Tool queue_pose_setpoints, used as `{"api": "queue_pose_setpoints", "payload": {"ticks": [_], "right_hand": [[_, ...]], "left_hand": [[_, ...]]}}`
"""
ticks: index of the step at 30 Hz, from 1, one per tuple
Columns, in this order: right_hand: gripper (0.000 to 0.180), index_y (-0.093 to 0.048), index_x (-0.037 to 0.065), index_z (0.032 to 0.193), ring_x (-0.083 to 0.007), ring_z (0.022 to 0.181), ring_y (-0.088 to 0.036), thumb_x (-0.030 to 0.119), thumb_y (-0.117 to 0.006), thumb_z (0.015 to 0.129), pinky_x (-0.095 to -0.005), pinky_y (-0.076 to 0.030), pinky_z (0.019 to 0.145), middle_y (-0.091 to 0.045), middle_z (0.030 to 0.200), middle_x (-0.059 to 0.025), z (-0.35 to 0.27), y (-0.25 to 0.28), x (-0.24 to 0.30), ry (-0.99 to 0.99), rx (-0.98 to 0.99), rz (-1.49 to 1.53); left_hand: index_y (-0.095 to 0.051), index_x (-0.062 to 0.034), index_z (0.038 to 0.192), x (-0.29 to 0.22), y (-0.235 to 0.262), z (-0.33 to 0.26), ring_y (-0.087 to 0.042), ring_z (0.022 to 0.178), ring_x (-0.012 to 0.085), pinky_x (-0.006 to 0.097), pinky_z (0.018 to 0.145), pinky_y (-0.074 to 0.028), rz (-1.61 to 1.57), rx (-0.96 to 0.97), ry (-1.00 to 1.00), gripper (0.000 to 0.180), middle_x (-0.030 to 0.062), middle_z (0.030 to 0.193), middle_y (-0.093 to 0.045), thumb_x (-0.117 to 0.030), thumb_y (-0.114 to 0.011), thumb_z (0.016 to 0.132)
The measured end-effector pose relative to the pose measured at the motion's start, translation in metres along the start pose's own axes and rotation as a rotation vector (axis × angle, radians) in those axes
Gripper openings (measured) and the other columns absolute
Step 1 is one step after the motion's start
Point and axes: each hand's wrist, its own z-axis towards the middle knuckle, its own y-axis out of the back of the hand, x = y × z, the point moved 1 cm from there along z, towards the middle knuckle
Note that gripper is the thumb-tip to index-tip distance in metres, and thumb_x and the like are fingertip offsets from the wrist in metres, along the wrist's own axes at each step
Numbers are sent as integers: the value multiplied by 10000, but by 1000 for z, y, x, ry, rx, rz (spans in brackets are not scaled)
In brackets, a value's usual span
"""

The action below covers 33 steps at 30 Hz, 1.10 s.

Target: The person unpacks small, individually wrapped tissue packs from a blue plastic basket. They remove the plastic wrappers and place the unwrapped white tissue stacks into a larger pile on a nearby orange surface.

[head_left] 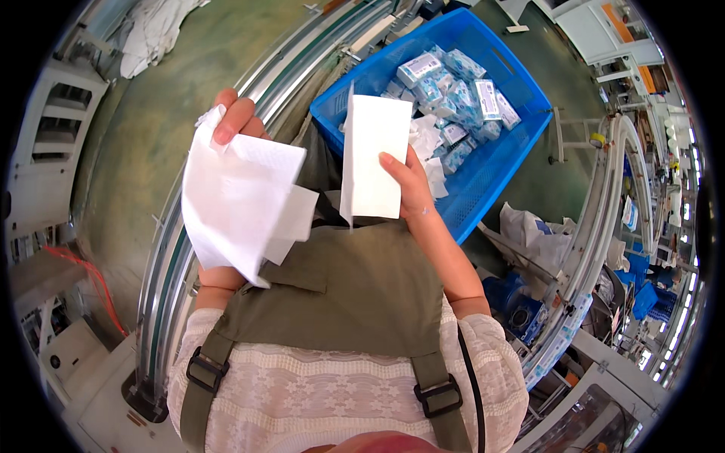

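Note:
My left hand (240, 119) pinches loose white tissue sheets (234, 181) by their upper corner. The sheets hang partly unfolded in front of my apron (347, 291). In my right hand (411, 181) is a folded stack of white tissues (376, 151), gripped at its right side with the thumb on the front face. The two bundles are apart from each other. Beyond the right hand stands a blue plastic crate (498, 170) holding several small blue-and-white tissue packs (461, 102). Some loose crumpled tissue (427, 140) lies in it beside the packs, partly hidden by my right hand.
A conveyor rail (170, 264) curves along my left side, and another curved rail (604, 219) with packs on it runs at the right. White machine cabinets (57, 143) stand far left. A white cloth (155, 34) lies at the upper left. A red hose (98, 287) hangs near the left.

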Motion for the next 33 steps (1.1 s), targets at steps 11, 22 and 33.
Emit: {"api": "queue_pose_setpoints", "payload": {"ticks": [11,22,33], "right_hand": [[662,-326,15,1439,-307,1197,-542,424,-492,946,-418,-485,962,-488,1373,-156,2,11,-3,10,287,578],[734,-415,50,1326,-299,1156,-542,93,-769,685,-413,-429,967,-574,1218,-158,-17,-28,45,570,87,-371],[376,-591,458,1090,-229,1263,-382,228,-680,807,-416,-221,1085,-534,1318,37,-22,-26,86,1601,185,-1710]], "left_hand": [[-567,-70,860,-23,118,-39,-513,745,88,216,668,-388,1353,-238,100,180,-2,858,-549,69,-561,745],[-642,-27,1122,8,103,-42,-486,560,58,220,527,-397,1332,-522,432,481,31,755,-662,-449,-456,985],[-515,67,1286,46,82,-31,-619,1048,179,327,903,-494,548,-260,612,976,117,1165,-634,-741,-584,742]]}}
